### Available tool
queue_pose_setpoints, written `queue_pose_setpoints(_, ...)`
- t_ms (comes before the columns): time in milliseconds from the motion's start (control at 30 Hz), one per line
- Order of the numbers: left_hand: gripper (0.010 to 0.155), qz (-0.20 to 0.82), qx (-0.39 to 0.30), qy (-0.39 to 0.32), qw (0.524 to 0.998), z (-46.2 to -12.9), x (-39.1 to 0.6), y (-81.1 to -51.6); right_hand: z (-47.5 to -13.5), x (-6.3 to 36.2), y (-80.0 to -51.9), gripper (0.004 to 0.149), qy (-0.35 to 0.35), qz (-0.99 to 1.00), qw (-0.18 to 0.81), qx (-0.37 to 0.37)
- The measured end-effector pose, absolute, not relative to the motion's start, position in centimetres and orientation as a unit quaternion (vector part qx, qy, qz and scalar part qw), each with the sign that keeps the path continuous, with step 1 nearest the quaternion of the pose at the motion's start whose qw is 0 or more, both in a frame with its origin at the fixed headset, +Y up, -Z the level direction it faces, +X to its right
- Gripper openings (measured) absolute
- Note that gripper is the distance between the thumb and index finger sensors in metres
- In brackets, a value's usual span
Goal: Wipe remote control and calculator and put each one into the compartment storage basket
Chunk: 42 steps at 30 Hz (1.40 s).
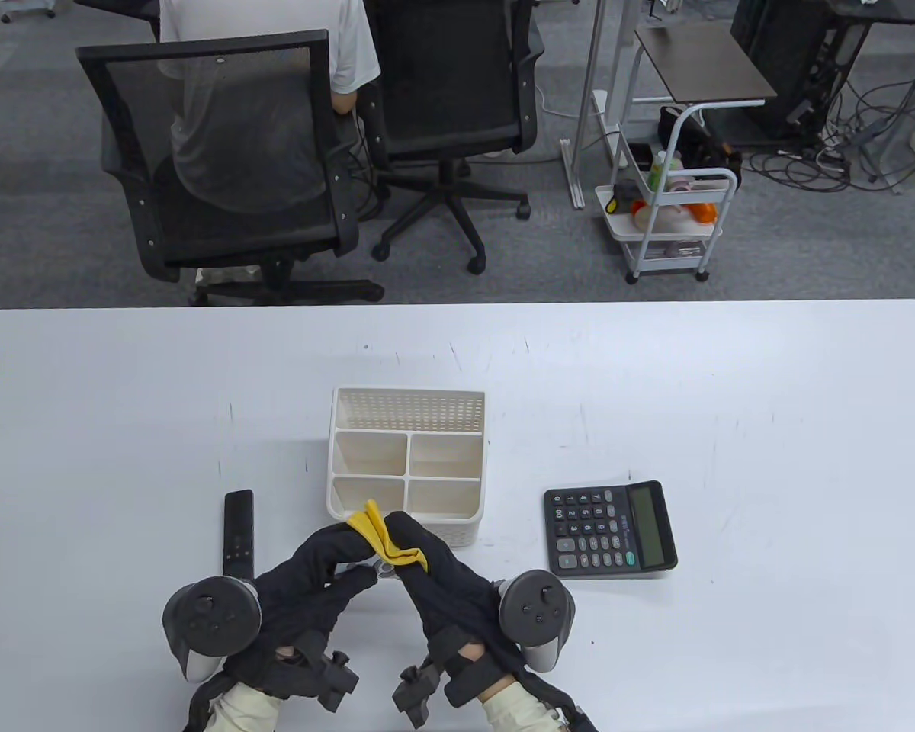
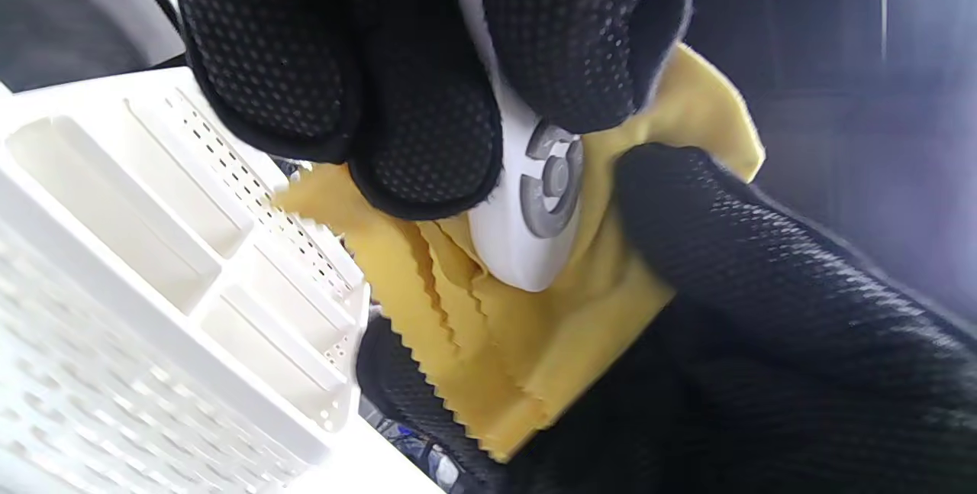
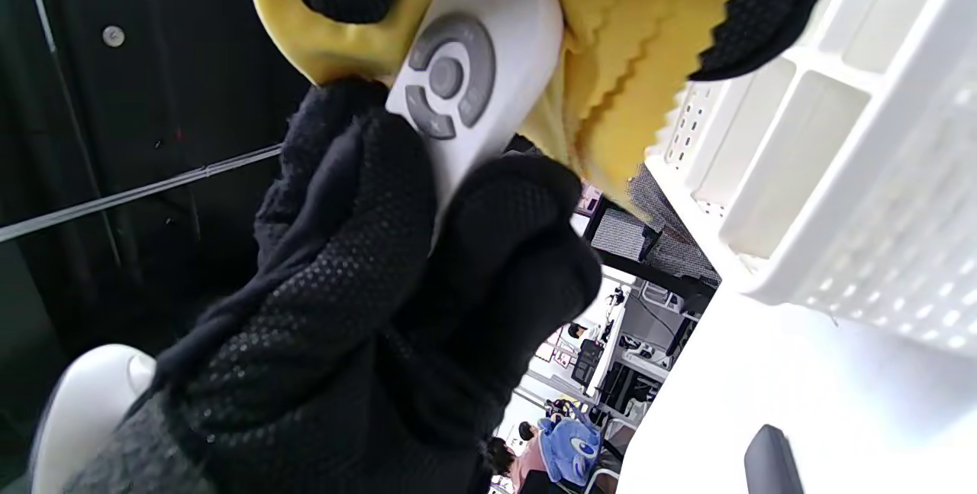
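Black remote (image 1: 238, 534): lies on the table just left of your left hand, untouched; a careless elbow swing could knock it, and it looks unwiped, so you could skip it by mistake.

Left hand (image 1: 305, 579): your fingers are curled round the lower body of the white remote (image 2: 527, 211); the grip is narrow and on smooth plastic, so hard rubbing from the other side could twist it out and drop it onto the table.

Yellow cloth (image 1: 385, 537): bunched between your two hands around the remote's button end; loose scalloped folds hang below, and they could snag on the basket wall just ahead of your fingers, or cover the buttons so you press them.

Right hand (image 1: 442, 579): pinches the cloth against the remote; if you pull away too fast the cloth goes alone, or drags the remote with it.

Storage basket (image 1: 406, 465): directly beyond both hands, compartments all bare; a shove from your knuckles could slide it.

Calculator (image 1: 610, 530): flat on the table, well right of your right hand, apart from everything; not yet wiped, I judge.
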<state>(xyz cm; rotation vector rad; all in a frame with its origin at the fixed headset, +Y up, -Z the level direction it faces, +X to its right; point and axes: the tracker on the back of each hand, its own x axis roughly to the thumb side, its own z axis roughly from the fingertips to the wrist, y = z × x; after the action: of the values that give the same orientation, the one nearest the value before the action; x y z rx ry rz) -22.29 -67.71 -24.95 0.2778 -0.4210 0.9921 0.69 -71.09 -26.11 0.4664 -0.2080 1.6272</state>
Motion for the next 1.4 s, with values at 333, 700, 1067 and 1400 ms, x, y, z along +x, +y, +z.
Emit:
queue_pose_setpoints(333,0.043,0.409,0.167,-0.158,0.883,-25.1,-23.0,-67.6,-26.3,1.0,-70.8,0.054,-0.079,0.751,0.626,0.193)
queue_pose_setpoints(700,0.052,0.374,0.174,-0.162,0.896,-24.7,-22.1,-67.5,-25.0,0.5,-69.0,0.053,-0.176,0.857,0.417,0.244)
queue_pose_setpoints(1067,0.05,0.426,0.153,-0.188,0.872,-24.7,-22.2,-67.5,-25.5,0.5,-69.5,0.055,-0.146,0.825,0.487,0.248)
queue_pose_setpoints(1400,0.048,0.392,0.211,-0.156,0.882,-24.7,-22.8,-66.5,-26.9,2.1,-70.5,0.054,-0.068,0.755,0.625,0.187)
